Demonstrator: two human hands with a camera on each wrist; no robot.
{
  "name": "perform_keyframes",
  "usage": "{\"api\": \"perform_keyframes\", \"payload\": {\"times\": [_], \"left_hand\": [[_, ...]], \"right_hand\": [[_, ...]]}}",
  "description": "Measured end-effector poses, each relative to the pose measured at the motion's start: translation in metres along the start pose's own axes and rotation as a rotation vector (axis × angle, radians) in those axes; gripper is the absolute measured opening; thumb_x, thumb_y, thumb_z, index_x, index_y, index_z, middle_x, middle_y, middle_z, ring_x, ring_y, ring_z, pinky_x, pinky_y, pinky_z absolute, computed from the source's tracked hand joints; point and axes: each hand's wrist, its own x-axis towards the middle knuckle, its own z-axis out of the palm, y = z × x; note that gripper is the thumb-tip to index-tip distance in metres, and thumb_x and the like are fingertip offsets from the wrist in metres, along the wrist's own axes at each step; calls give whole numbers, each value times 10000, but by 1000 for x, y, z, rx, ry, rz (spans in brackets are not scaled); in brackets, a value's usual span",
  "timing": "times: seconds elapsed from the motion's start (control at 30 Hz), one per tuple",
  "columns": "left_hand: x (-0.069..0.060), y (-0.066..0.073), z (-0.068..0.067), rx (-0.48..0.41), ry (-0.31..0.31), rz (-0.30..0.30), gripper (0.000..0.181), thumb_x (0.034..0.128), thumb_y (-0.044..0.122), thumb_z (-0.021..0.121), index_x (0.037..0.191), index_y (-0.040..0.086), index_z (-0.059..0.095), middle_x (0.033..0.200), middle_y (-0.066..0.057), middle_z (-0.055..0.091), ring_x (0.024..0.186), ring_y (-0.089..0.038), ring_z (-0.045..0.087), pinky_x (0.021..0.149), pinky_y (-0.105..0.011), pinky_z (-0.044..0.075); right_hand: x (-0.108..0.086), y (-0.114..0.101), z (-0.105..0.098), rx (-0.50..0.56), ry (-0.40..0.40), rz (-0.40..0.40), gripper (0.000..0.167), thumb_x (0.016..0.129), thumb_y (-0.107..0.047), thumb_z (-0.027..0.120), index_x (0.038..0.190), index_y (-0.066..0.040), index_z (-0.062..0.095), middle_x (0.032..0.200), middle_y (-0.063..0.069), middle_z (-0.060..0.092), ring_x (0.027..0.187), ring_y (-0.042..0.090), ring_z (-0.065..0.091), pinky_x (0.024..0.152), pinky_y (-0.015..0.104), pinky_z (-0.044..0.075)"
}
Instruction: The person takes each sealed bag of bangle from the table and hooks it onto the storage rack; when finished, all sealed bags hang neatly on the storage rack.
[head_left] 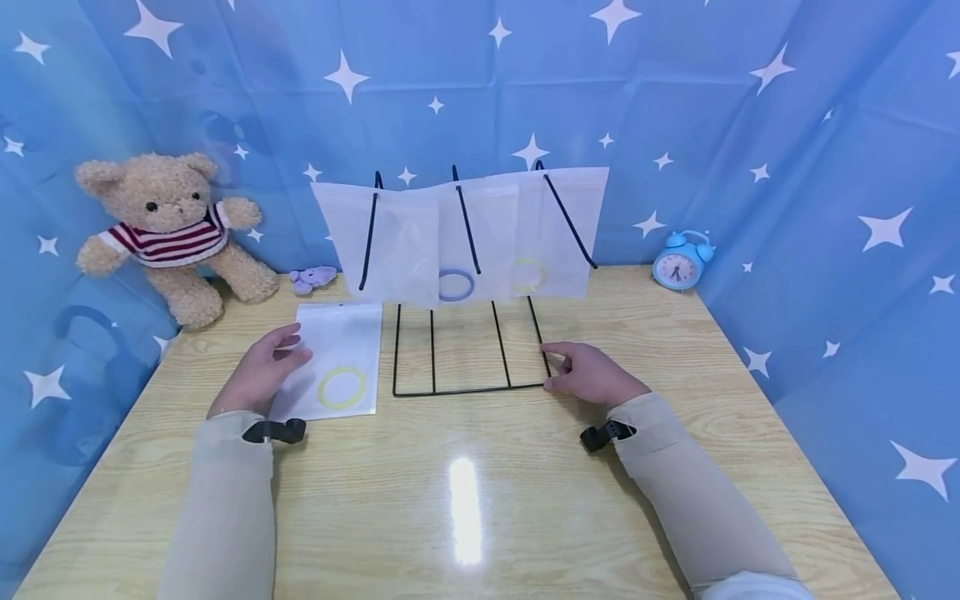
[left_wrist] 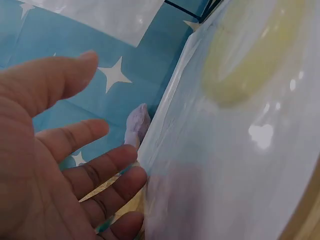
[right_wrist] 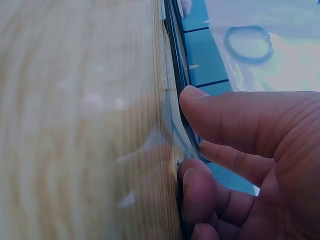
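Near the front right corner of a black wire rack (head_left: 471,390), my right hand (head_left: 592,373) pinches the base wire between thumb and fingers, also seen in the right wrist view. My left hand (head_left: 261,367) reaches over the left edge of a clear bag (head_left: 330,332) lying on the table, its fingers relaxed and holding nothing. That bag shows a yellow ring (head_left: 321,390). From the rack's prongs hang three translucent bags: a left one (head_left: 405,233), a middle one (head_left: 491,221) with a blue ring (head_left: 455,300), and a right one (head_left: 573,208) with a pale yellow ring.
A teddy bear (head_left: 176,229) in a striped sweater sits at the back left, with a small purple plush (head_left: 313,278) beside it. At the back right stands a blue alarm clock (head_left: 681,265). A starry blue curtain (head_left: 420,67) borders the wooden table (head_left: 375,500).
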Motion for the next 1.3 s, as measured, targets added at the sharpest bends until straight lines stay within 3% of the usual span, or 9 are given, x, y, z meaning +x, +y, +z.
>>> {"api": "perform_keyframes", "payload": {"times": [0.13,0.3,0.63,0.83,1.0,1.3], "left_hand": [[0,-2,-7,90,-17,-52,992,1009,565,650,1719,206,57,1753,-213,154,1571,-496,230,1202,-719,304],[1,-3,-10,144,-50,-72,1124,948,568,741,1716,171,23,1741,-256,146,1564,-523,225,1201,-729,289],[-1,8,-2,333,-47,-22,1276,872,577,814,1696,63,-13,1671,-366,207,1517,-569,259,1189,-743,294],[-7,17,6,453,-32,-58,1336,819,635,822,1686,24,9,1607,-434,210,1405,-614,362,1104,-773,372],[-7,17,9,461,-23,-62,1295,835,576,835,1681,5,39,1558,-440,248,1325,-582,441,1085,-748,411],[-7,19,11,425,-15,-67,1235,854,481,851,1675,-15,74,1522,-438,286,1279,-553,468,1094,-728,418]], "right_hand": [[-1,-1,0,9,-6,2,693,971,-234,772,1599,-191,482,728,15,486,618,205,419,547,346,401],[-2,-3,0,17,-7,4,692,974,-221,769,1601,-184,477,723,17,479,619,209,417,550,352,401],[-3,-2,0,16,-5,6,695,974,-224,768,1603,-181,474,713,15,475,612,206,415,548,349,402],[-2,-4,0,-6,-1,9,692,975,-238,768,1601,-191,478,717,14,489,615,201,423,560,344,403],[-3,-4,0,-10,-1,4,687,976,-230,766,1600,-187,480,715,20,488,621,211,425,568,354,400],[-2,-3,0,-10,5,7,682,976,-234,765,1596,-191,486,734,19,495,637,208,437,572,348,404]]}}
